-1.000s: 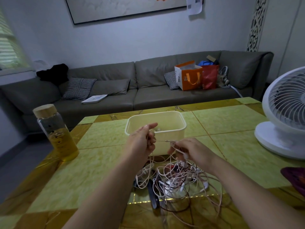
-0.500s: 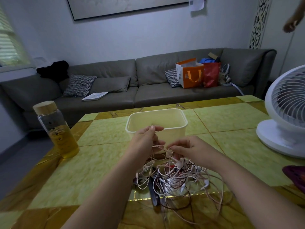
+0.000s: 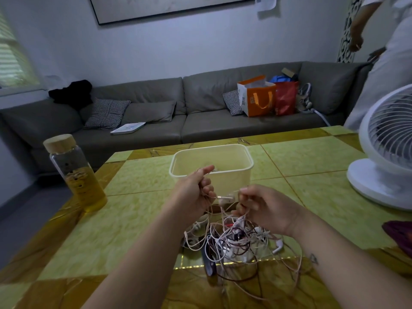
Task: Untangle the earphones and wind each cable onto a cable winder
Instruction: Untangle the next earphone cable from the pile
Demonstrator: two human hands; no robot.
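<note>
A tangle of pink, white and dark earphone cables [image 3: 236, 241] lies on the green-tiled table [image 3: 138, 224] just in front of me. My left hand [image 3: 196, 192] is raised above the pile with its fingers curled round a pink cable that hangs down into the tangle. My right hand [image 3: 260, 208] pinches cable strands at the top of the pile, a short way right of the left hand. A short stretch of cable with a white piece runs between the two hands. A white earbud [image 3: 278, 247] lies at the pile's right edge. No cable winder can be made out.
A cream plastic tub [image 3: 229, 181] stands just behind my hands. A glass bottle of yellow liquid [image 3: 75, 175] is at the left, a white fan [image 3: 383, 157] at the right, a dark red thing [image 3: 399, 235] at the right edge. A person stands far right by the sofa [image 3: 156, 121].
My hands came together and have parted a little again, both still holding cables above the pile. A person has stepped into view at the far right.
</note>
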